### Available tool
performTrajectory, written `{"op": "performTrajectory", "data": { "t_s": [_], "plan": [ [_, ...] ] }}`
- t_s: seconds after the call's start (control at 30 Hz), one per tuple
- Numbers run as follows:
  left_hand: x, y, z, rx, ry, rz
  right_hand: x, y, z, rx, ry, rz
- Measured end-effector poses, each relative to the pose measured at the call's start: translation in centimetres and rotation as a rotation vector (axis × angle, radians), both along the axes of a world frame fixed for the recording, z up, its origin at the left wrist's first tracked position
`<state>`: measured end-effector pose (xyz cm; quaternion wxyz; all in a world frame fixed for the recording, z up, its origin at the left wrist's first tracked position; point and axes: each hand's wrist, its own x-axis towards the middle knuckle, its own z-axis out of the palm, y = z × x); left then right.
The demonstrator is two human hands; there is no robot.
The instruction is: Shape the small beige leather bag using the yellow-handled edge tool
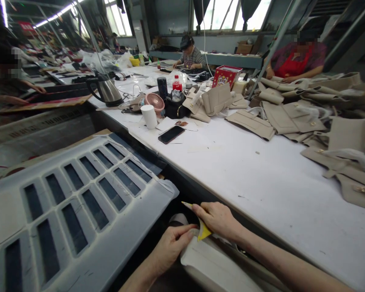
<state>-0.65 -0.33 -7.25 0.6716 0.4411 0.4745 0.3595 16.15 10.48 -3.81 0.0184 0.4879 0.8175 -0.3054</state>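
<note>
Low in the view, between the white table and the grey slotted panel, is a pale beige leather piece (pixel 214 263). My left hand (pixel 170 247) pinches its upper edge between thumb and fingers. Just right of it, my right hand (pixel 217 219) is closed on a yellow piece (pixel 203 232) with a pointed tip, which lies against the edge of the beige piece. The two hands are close together. Behind my left fingertips is a rounded grey-white object (pixel 178 219), partly hidden.
The white table (pixel 231 170) holds a phone (pixel 171 134), a white roll (pixel 149 117), a pink fan (pixel 154 102), a kettle (pixel 108 90) and piled beige bag pieces (pixel 286 115). The slotted panel (pixel 134 227) fills the left. Several people sit or stand farther back.
</note>
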Motion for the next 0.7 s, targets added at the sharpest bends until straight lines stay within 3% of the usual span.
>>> {"op": "performTrajectory", "data": {
  "t_s": [0.17,0.3,0.53,0.7],
  "plan": [
    [-0.5,-0.2,-0.8,-0.048,-0.019,0.046,1.3,0.9,-0.2,-0.033,0.006,-0.055],
    [0.1,0.0,-0.6,-0.083,-0.003,0.046,1.6,0.6,-0.6,-0.049,0.011,-0.015],
    [0.5,0.4,-1.0,-0.016,0.054,0.068,0.0,-0.8,-1.0,0.197,-0.031,0.112],
    [0.1,0.8,-1.8,-0.104,0.005,0.048,1.9,-0.9,0.2,0.214,-0.046,0.115]
  ]
}}
